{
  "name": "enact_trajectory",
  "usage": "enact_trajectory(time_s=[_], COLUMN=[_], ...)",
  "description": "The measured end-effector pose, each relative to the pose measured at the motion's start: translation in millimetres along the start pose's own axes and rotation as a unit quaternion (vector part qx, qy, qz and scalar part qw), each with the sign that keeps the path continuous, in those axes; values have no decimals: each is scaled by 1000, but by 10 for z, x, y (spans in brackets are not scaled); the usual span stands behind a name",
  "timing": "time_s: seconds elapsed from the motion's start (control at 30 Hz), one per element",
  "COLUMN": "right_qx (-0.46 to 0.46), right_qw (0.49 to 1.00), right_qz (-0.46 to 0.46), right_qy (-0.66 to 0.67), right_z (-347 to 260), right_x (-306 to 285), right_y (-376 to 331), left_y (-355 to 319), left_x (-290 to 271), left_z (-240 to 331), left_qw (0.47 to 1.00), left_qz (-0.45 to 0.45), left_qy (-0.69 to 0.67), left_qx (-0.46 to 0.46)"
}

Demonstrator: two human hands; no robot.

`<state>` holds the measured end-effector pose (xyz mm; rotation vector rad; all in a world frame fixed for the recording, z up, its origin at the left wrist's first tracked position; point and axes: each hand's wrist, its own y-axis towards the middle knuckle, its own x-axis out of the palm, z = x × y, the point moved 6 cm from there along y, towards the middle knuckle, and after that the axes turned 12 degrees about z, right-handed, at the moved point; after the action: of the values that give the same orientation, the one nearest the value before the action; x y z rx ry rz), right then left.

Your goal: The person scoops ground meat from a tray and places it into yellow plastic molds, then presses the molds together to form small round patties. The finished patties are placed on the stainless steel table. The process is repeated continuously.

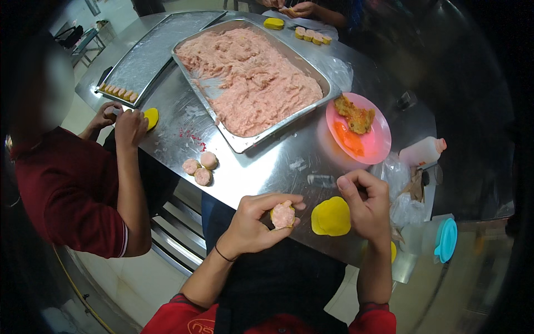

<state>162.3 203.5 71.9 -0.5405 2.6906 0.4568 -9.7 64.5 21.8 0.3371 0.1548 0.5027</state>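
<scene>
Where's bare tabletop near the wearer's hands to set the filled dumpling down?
Best patch: bare steel table between the three finished dumplings, the meat tray and the pink plate, just beyond the left hand holding the dumpling. Crowded: right edge beside the right hand, with yellow wrappers, plastic bags and a bottle.

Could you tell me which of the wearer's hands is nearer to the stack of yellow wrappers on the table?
Right. The right hand is directly beside the yellow wrappers, at their right edge. The left hand lies further left, holding a filled dumpling.
</scene>
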Motion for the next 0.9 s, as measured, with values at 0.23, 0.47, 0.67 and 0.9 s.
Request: enact_trajectory(time_s=[0.23,0.47,0.67,0.9], right_qx=[-100,-156,-197,-180], right_qw=[989,918,871,856], right_qz=[-38,-43,-24,-77], right_qy=[-106,-362,-450,-479], right_z=[16,119,156,135], right_x=[408,991,1339,1446], right_y=[643,1646,2089,2099], left_y=[-20,-13,-14,68], left_x=[-388,-503,-537,-467], left_z=[-585,-862,-806,-874], left_qw=[973,944,924,947], left_qz=[210,301,344,256], left_qy=[77,130,160,193], left_qx=[-58,-42,-48,-14])
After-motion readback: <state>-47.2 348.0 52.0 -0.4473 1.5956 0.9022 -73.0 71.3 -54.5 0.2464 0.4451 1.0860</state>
